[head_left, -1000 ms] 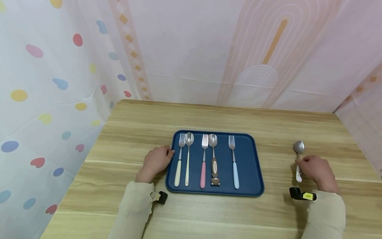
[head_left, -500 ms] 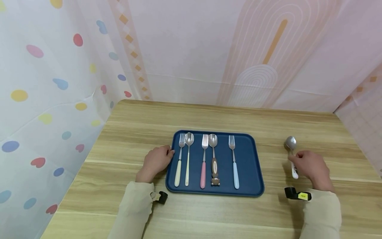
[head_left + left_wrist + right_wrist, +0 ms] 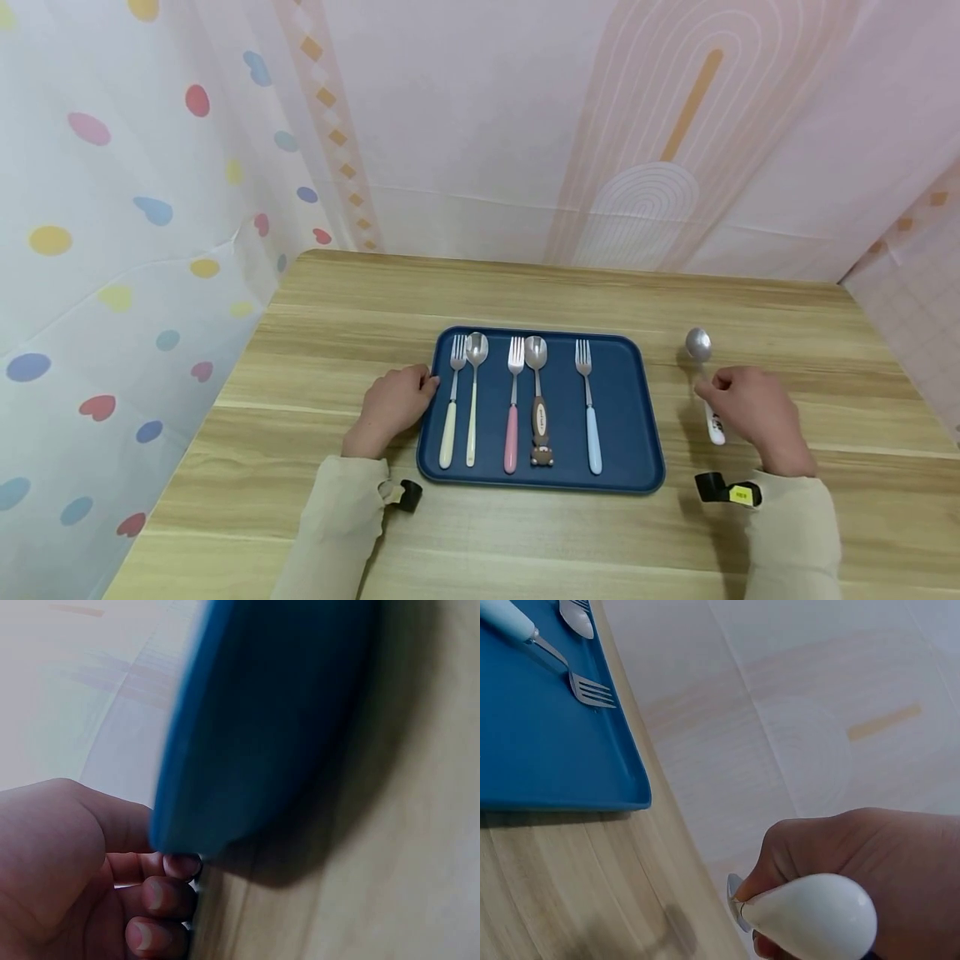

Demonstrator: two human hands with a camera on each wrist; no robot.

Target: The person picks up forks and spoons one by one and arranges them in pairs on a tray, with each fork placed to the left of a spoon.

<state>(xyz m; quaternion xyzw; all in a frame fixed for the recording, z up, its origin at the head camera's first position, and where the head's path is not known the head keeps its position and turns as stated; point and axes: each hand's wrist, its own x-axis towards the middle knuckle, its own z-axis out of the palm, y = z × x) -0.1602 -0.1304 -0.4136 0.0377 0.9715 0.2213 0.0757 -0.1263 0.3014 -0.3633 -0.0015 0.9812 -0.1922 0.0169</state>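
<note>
My right hand (image 3: pixel 753 412) pinches a spoon (image 3: pixel 716 428) with a white, dark-printed handle, to the right of the navy tray (image 3: pixel 624 417). The metal bowl points away from me, and in the right wrist view the rounded handle end (image 3: pixel 821 915) faces the camera. At the tray's left side, my left hand (image 3: pixel 392 408) holds the rim between thumb and curled fingers (image 3: pixel 157 896). On the tray lie a cream fork (image 3: pixel 447 433), a cream spoon (image 3: pixel 471 425), a pink fork (image 3: pixel 511 437), a brown bear-handled spoon (image 3: pixel 539 421) and a light blue fork (image 3: pixel 593 437).
The tray rests on a wood-grain table (image 3: pixel 570 542). A patterned pink-and-white curtain (image 3: pixel 465 125) hangs along the far edge, and a dotted one (image 3: pixel 112 333) on the left. Bare tray surface shows right of the blue fork.
My right hand has carried the white-handled spoon leftward and slightly away from me, closer to the tray's right side. My left hand and the tray have stayed in place.
</note>
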